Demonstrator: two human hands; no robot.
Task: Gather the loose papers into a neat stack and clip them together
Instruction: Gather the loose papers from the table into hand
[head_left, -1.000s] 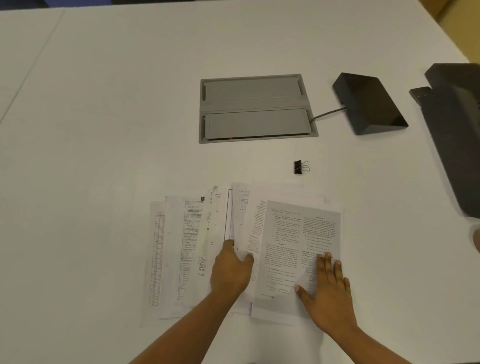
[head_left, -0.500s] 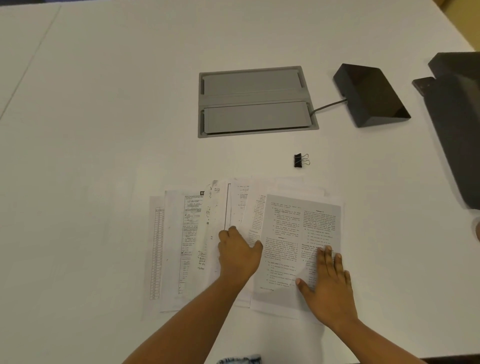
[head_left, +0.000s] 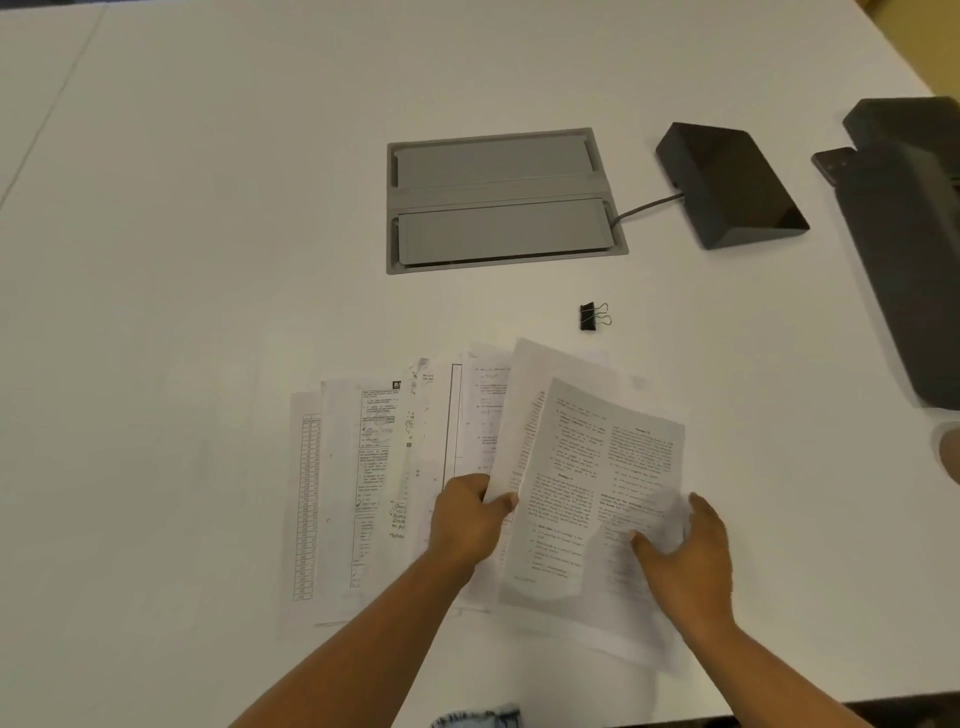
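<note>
Several printed sheets lie fanned out on the white table (head_left: 182, 260). The left sheets (head_left: 358, 483) stay flat. On the right, a small bunch of papers (head_left: 587, 467) is raised and tilted. My left hand (head_left: 467, 519) pinches that bunch at its left edge, thumb on top. My right hand (head_left: 685, 556) holds the bunch's lower right side, with fingers under the sheets and thumb on the page. A black binder clip (head_left: 592, 316) with silver handles lies alone on the table just beyond the papers, apart from both hands.
A grey recessed cable hatch (head_left: 498, 200) sits in the table beyond the clip. A black wedge-shaped box (head_left: 727, 182) with a cable stands to its right. A large dark device (head_left: 904, 244) lies along the right edge. The table's near edge runs just below my forearms.
Both hands were pressing flat on the papers; now they grip the right-hand sheets and have lifted and tilted them off the table. The clip has not moved.
</note>
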